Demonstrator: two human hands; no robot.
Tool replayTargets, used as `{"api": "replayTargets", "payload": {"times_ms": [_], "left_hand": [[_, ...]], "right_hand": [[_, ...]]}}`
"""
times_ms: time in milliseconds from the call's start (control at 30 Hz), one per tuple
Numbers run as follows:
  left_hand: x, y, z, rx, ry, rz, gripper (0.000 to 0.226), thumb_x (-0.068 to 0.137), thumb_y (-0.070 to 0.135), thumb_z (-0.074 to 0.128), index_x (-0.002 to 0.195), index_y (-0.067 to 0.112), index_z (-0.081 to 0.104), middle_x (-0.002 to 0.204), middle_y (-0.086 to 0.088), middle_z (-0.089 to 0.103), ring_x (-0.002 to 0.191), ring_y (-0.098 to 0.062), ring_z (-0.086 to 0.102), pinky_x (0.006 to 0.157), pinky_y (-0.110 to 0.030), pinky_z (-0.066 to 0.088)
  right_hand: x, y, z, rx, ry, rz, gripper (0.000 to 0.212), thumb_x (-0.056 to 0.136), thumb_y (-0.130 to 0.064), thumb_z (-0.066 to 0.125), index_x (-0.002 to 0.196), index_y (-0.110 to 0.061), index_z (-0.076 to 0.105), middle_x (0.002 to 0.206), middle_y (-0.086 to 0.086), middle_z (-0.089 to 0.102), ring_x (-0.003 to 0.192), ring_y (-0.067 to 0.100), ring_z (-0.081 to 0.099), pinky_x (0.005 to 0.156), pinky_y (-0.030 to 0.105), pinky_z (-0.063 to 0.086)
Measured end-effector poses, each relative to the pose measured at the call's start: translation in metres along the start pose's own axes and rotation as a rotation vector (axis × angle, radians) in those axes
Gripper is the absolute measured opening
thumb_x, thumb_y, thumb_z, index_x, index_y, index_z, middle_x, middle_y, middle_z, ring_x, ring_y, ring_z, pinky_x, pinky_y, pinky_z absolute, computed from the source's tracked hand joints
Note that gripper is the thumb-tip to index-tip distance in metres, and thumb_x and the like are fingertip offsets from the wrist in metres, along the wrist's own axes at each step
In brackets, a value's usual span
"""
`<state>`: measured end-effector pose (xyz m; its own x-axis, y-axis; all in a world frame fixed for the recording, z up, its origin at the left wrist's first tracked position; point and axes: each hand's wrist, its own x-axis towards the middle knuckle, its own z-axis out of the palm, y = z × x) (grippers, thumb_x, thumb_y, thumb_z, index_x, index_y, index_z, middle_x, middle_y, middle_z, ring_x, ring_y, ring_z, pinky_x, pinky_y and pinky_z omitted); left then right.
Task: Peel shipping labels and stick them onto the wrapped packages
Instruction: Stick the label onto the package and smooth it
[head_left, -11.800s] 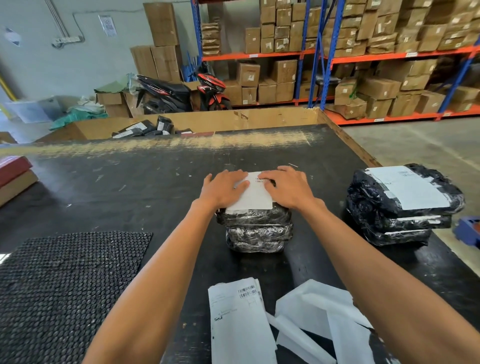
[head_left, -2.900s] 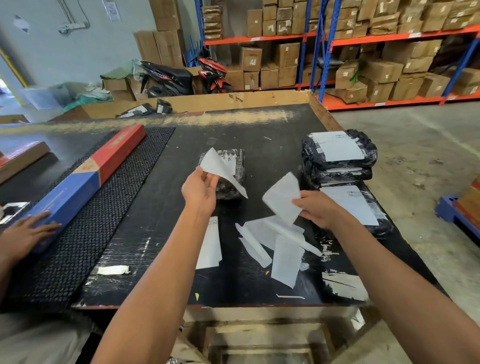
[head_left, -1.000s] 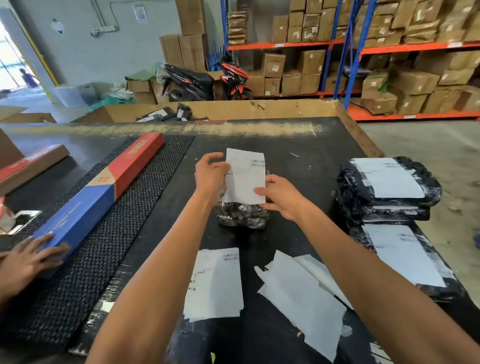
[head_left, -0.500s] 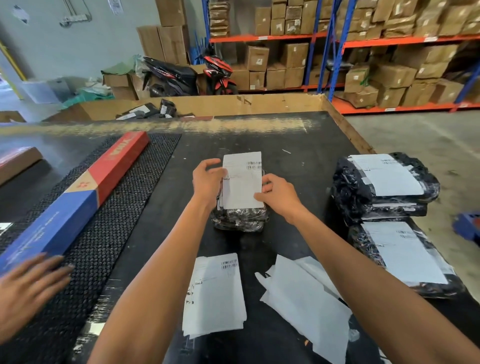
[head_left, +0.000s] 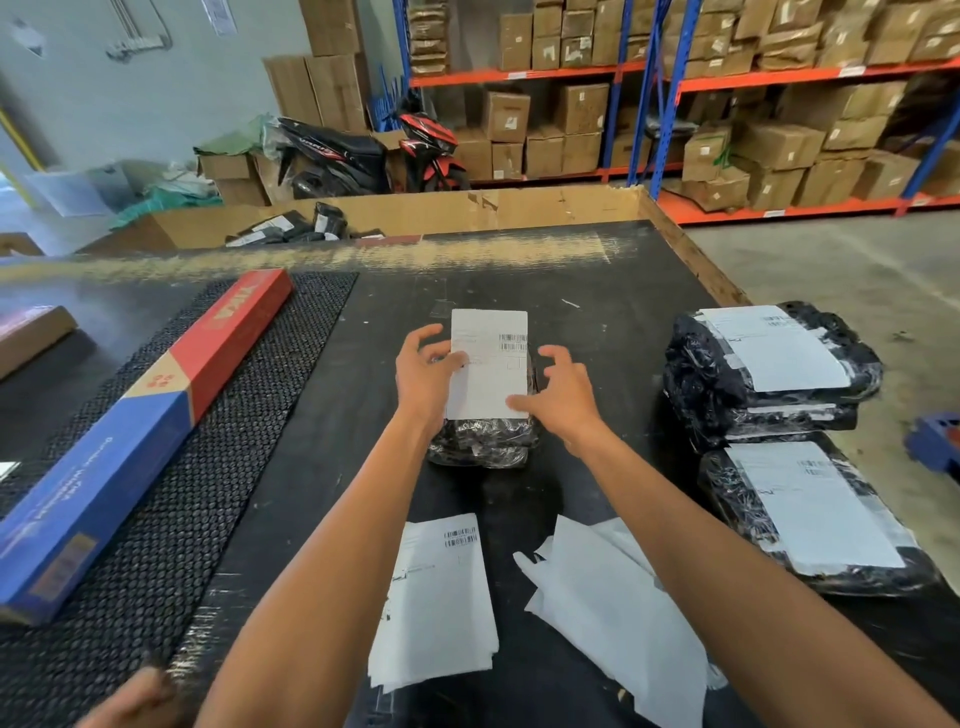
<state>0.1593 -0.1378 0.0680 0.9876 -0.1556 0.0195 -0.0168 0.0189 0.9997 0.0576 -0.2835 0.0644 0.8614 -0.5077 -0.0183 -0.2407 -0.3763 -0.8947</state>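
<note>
A white shipping label (head_left: 491, 374) lies on top of a small package wrapped in black film (head_left: 480, 444) at the middle of the black table (head_left: 597, 291); its far end sticks out past the package. My left hand (head_left: 423, 374) pinches the label's left edge, thumb on top. My right hand (head_left: 563, 395) is at the label's right side with fingers spread and curved, its thumb touching the near right corner. A stack of unpeeled labels (head_left: 434, 597) lies near me, with peeled backing sheets (head_left: 613, 613) beside it.
Two labelled black packages are stacked at the right (head_left: 769, 374), with a third (head_left: 810, 519) in front of them. A long red and blue box (head_left: 135, 431) lies on a black mesh mat (head_left: 171, 519) at the left. Another person's hand (head_left: 135, 696) shows at the bottom left.
The label has come down from the air onto the package top. My right hand has let go of its edge and spread its fingers. The other person's hand has slid toward the near edge.
</note>
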Motion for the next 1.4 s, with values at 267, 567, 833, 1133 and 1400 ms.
{"api": "replayTargets", "payload": {"times_ms": [267,567,833,1133,1400], "left_hand": [[0.004,0.005,-0.003,-0.037,-0.028,-0.062,0.049,0.087,0.0,0.071,0.128,0.017,0.052,0.103,-0.005,0.074,0.097,-0.028,0.072,0.069,-0.039,0.057],[0.013,0.003,-0.005,0.229,-0.025,0.04,0.044,0.085,0.007,0.071,0.122,0.022,0.055,0.097,0.0,0.075,0.095,-0.021,0.071,0.083,-0.042,0.057],[0.01,-0.004,0.001,0.635,-0.12,0.281,0.05,0.087,0.003,0.063,0.134,0.012,0.049,0.12,-0.012,0.063,0.107,-0.024,0.057,0.076,-0.022,0.044],[0.014,-0.015,-0.01,0.761,-0.325,0.595,0.019,0.089,0.007,0.063,0.101,0.019,0.071,0.114,0.002,0.069,0.11,-0.02,0.06,0.1,-0.044,0.045],[0.051,-0.012,-0.012,1.217,-0.49,0.388,0.045,0.103,0.047,0.037,0.148,0.041,0.041,0.162,0.005,0.032,0.152,-0.024,0.023,0.121,-0.054,0.018]], "right_hand": [[0.034,-0.004,0.003,0.275,0.02,0.155,0.025,0.089,-0.034,0.074,0.104,-0.016,0.065,0.115,0.0,0.067,0.111,0.018,0.06,0.085,0.028,0.04],[0.056,-0.004,0.014,0.354,0.119,0.081,0.018,0.087,-0.016,0.078,0.102,-0.017,0.067,0.094,-0.002,0.071,0.091,0.015,0.067,0.075,0.023,0.052],[0.055,0.0,0.022,0.217,0.165,0.004,0.01,0.091,-0.015,0.072,0.097,-0.017,0.064,0.086,-0.005,0.062,0.08,0.011,0.057,0.063,0.016,0.043],[0.042,0.013,0.012,-0.031,0.265,-0.44,0.02,0.092,-0.02,0.068,0.111,-0.026,0.064,0.117,-0.007,0.057,0.096,0.009,0.055,0.09,0.034,0.051],[0.069,0.013,-0.005,-0.719,-0.144,-0.348,0.046,0.105,-0.042,0.038,0.15,-0.035,0.044,0.16,-0.015,0.036,0.151,0.024,0.026,0.119,0.049,0.023]]}}
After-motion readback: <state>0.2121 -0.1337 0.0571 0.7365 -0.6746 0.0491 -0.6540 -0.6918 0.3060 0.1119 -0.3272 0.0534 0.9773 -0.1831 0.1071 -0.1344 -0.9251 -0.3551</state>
